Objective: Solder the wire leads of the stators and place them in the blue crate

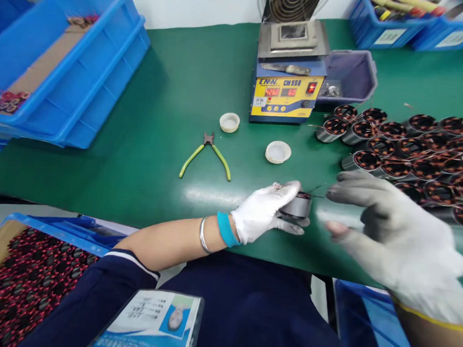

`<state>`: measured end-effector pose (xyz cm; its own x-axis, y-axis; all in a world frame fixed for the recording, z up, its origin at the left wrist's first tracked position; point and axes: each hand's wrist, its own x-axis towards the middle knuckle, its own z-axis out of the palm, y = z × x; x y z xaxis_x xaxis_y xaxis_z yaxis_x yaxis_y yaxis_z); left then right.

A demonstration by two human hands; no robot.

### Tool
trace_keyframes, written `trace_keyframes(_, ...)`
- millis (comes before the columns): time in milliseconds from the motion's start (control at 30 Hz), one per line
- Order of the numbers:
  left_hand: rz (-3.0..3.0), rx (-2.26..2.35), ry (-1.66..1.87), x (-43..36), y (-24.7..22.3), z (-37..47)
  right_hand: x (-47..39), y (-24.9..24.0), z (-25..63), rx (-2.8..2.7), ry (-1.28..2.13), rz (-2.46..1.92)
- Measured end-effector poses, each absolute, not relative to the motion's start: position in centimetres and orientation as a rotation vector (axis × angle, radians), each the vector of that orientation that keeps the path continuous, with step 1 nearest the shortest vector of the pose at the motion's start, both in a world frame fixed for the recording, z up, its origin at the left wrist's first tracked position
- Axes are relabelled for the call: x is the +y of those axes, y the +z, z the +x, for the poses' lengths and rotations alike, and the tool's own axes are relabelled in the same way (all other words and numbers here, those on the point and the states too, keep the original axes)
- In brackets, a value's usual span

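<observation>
My left hand (266, 209), in a white glove, is closed round a motor stator (296, 205), a grey metal cylinder with dark wire ends sticking out to the right. It is held just over the green table. To the right of it my right hand (387, 228), gloved and a little blurred, has its thumb and fingers apart with nothing between them. Its fingertips are close to the wire ends but do not appear to touch them. Rows of similar stators (397, 166) with copper windings stand just beyond the right hand.
Green-handled cutters (207, 152) lie spread on the table (173, 98), near two small white dishes (229, 122). Behind stands a yellow-blue solder pot unit (284, 93) beside a purple bin (355, 76). Blue crates (100, 78) are at left; a box of red-wound parts (35, 282) sits below.
</observation>
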<state>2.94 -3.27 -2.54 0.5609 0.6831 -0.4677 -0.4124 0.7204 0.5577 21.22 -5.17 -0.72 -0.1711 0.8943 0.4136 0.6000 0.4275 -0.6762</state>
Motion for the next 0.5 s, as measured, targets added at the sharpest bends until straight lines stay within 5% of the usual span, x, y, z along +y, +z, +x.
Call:
trace_keyframes(100, 0.466, 0.776, 0.707, -3.3, -2.5, 3.0, -5.2, -1.4, 19.8, -1.905, 0.363, -1.334)
trace_keyframes(333, 0.498, 0.621, 0.701, -3.9, -2.2, 3.1, -4.6, -1.2, 19.3, -0.861, 1.109, -1.241)
trace_keyframes(500, 0.484, 0.875, 0.932, -3.5, -1.6, 3.6, -4.6, -1.5, 19.6, -0.891, 0.833, -1.278)
